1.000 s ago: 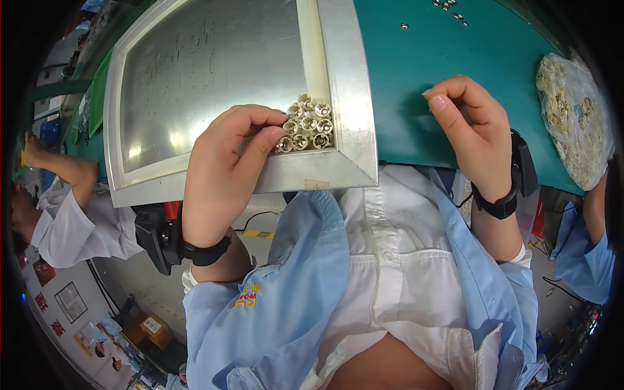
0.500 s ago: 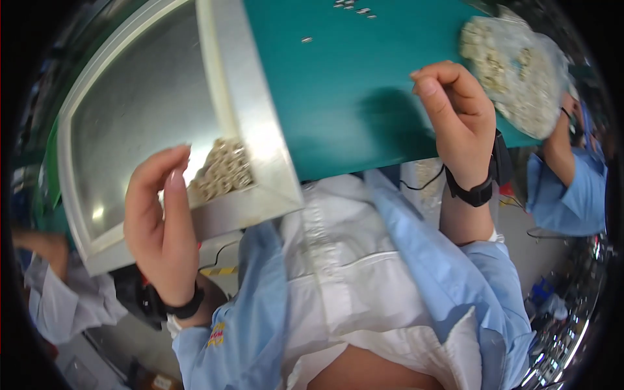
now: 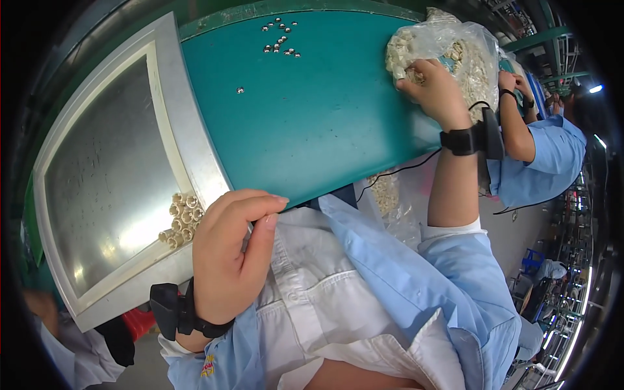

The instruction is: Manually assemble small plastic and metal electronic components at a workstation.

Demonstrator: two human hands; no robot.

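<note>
A clear plastic bag of small cream-coloured ring parts is seen at the far right edge of the green table — the right hand is pushed into its open mouth, fingers curled among the parts; whether any are pinched cannot be told. Nearer on the table's left, a shallow metal tray is gripped at its near corner by the left hand, fingers folded over the rim. A cluster of cream rings lies inside that corner, just beside the hand. Loose small metal pieces are scattered at the table's far edge. Beyond the bag, another person's blue sleeve is visible.
</note>
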